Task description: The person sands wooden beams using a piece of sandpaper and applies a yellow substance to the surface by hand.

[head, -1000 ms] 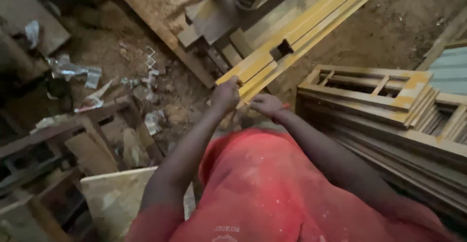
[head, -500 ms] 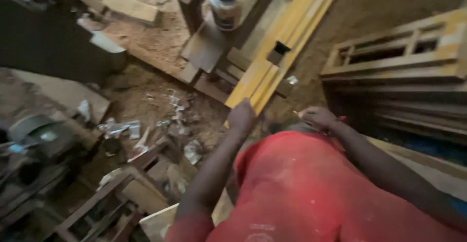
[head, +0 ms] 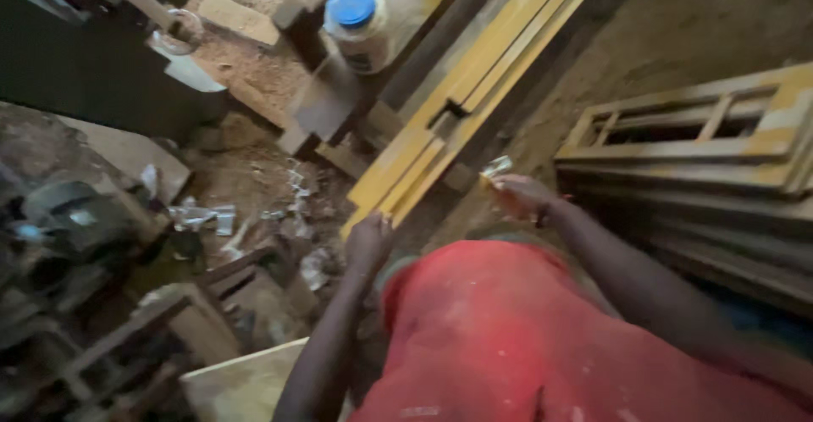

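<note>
Left hand (head: 369, 240) grips yellow plank (head: 461, 104) running up-right.

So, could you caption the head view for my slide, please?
Left hand grips yellow wooden frame; right hand holds small pale object.

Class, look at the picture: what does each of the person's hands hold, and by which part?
The left hand grips the near end of the long yellow plank. The right hand pinches a small pale piece by its lower end; what it is cannot be told.
</note>
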